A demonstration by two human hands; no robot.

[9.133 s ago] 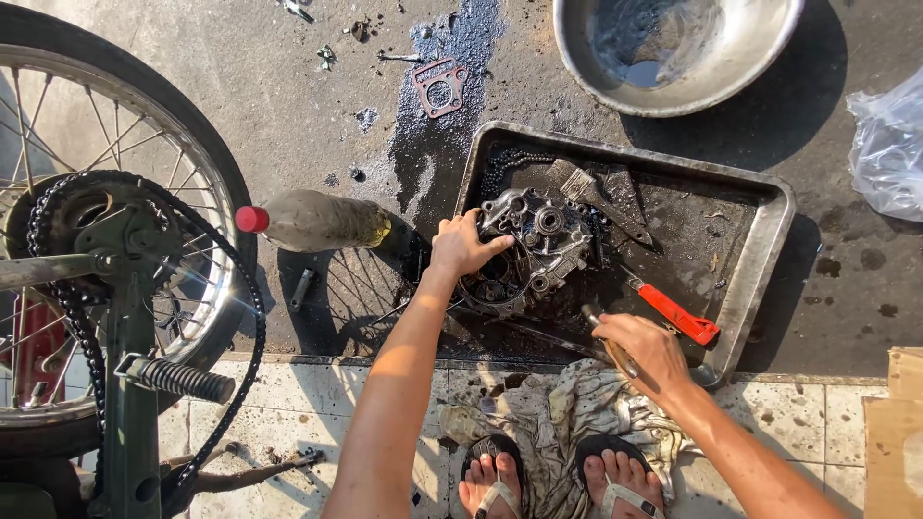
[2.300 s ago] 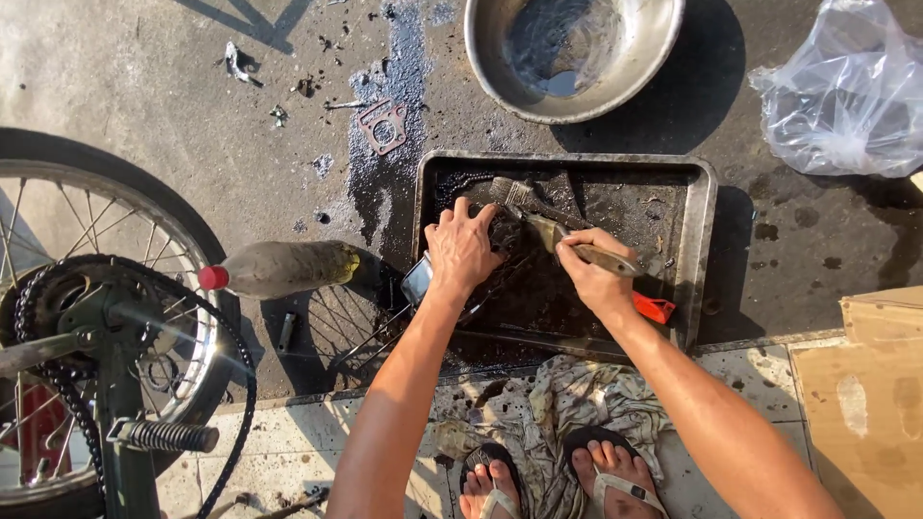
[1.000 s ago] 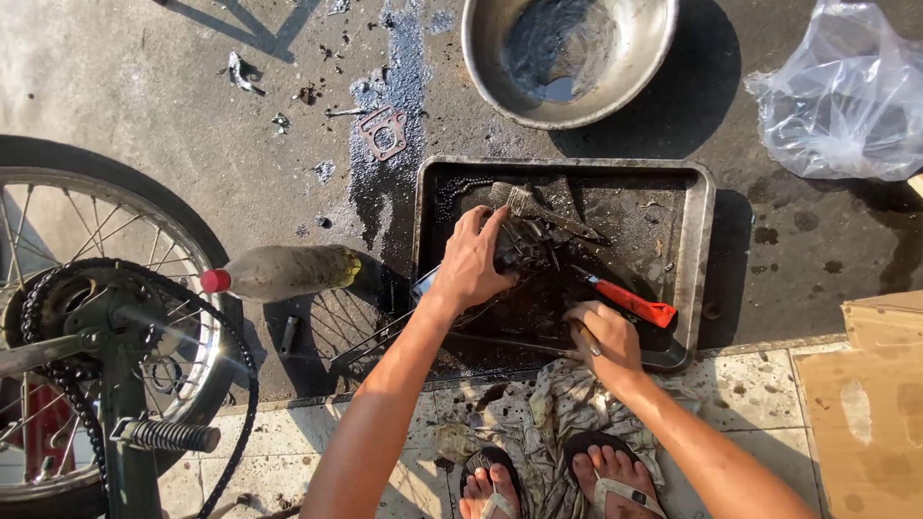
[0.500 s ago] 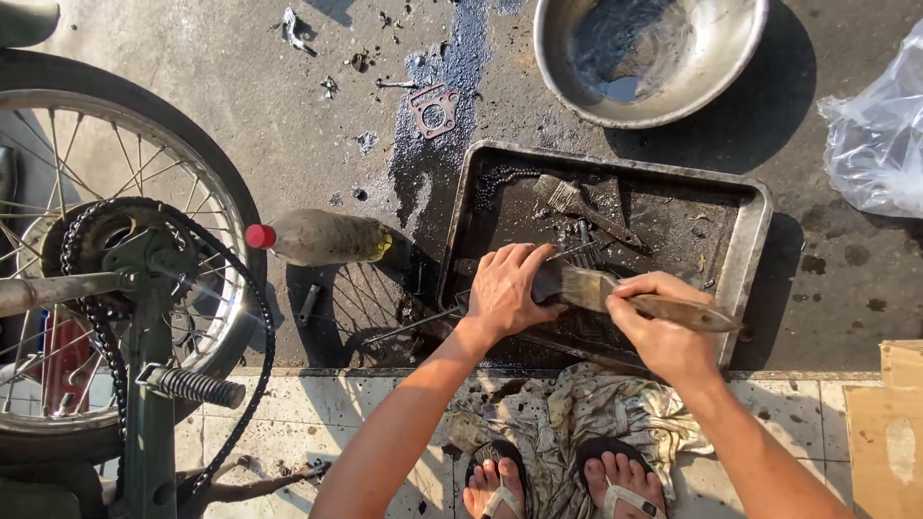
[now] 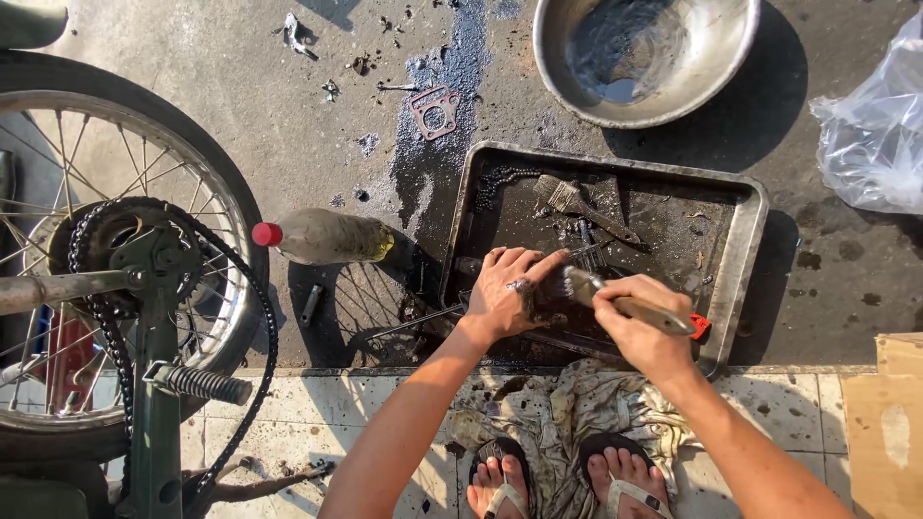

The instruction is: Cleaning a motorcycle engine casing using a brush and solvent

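We hold a paintbrush (image 5: 630, 306) in our right hand (image 5: 642, 332), fingers clenched around its pale wooden handle. Its long axis runs roughly from 4 o'clock to 10 o'clock, handle end toward the tray's near right corner and bristle end pointing up-left at a dark, oily engine part (image 5: 553, 293). That part sits in the near-left area of the blackened metal tray (image 5: 745, 240), under our left hand (image 5: 510, 293), whose fingers are spread and pressed down over it, gripping it in place. A second brush (image 5: 577, 204) lies at 12 o'clock from our hands, deeper in the tray. At 9 o'clock from the tray lies a plastic bottle (image 5: 327, 237) with a red cap; a steel bowl (image 5: 646, 53) sits at 12 o'clock beyond the tray.
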